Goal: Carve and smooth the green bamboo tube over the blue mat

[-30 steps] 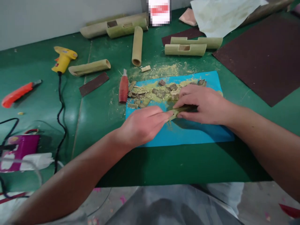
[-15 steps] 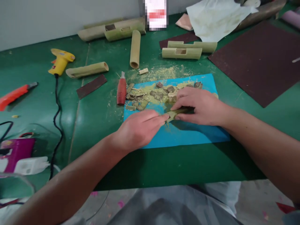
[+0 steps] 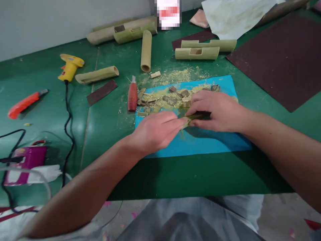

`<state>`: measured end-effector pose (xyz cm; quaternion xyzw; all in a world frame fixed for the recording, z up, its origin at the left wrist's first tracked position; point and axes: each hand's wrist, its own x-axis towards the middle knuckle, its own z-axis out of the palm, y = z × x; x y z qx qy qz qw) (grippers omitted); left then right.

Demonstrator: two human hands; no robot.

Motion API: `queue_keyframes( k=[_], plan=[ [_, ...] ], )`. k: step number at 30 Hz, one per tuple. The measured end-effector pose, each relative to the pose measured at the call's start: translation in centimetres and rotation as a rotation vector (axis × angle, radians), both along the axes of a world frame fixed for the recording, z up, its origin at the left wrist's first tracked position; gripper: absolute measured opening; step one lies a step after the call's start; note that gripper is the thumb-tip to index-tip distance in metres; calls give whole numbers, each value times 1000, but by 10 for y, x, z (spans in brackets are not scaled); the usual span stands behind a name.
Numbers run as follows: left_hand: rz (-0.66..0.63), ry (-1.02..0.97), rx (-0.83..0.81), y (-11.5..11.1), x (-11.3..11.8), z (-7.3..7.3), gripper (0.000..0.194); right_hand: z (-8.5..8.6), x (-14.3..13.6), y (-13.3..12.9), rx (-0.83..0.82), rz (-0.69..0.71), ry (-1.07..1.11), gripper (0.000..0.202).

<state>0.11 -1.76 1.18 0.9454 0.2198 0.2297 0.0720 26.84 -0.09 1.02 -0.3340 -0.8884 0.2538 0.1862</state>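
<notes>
over the blue sheet (image 3: 213,145), right hand (image 3: 217,111) has its grip clamped on the bamboo pc (image 3: 197,116), left hand (image 3: 160,130) pinches its left end. imo it could slip or twist if the loose dust (image 3: 182,74) nearby gets in btwn.

L hand (image 3: 159,131) shifted, nearer R hand (image 3: 219,110)

On the table (image 3: 195,177), bamboo chips (image 3: 172,99) lie along the back of a mat (image 3: 205,144), with a bamboo piece (image 3: 194,116) before them. A chisel (image 3: 132,97) sits by the mat's left edge; a glue gun (image 3: 71,67) and utility knife (image 3: 23,106) lie farther left. Bamboo tubes (image 3: 197,57) lie behind, sandpaper (image 3: 281,63) right.
</notes>
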Motion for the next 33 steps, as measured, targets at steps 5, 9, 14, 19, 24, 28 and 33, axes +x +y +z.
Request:
queue_keyframes(
  k=[5, 9, 14, 19, 24, 28, 33],
  plan=[
    [-76, 3, 60, 4, -4, -1, 26, -1, 1, 1, -3, -9, -18, 24],
    [-47, 3, 37, 2, -1, -1, 28, -1, 0, 2, 0, 4, -11, 22],
    [-35, 31, 29, -1, -1, 0, 30, -1, 0, 1, -12, -8, -12, 23],
    [-4, 18, 9, -2, -1, 0, 29, -2, 1, 1, -7, 6, 8, 22],
    [-17, 8, -23, -3, 0, 1, 32, 0, 0, 1, -19, -11, -29, 24],
    [9, 4, 14, -3, -1, 0, 30, 1, -1, 2, -4, -12, -20, 23],
    [-2, 23, -28, -1, -1, -1, 33, 1, -1, 2, -18, -26, -29, 21]
  ],
)
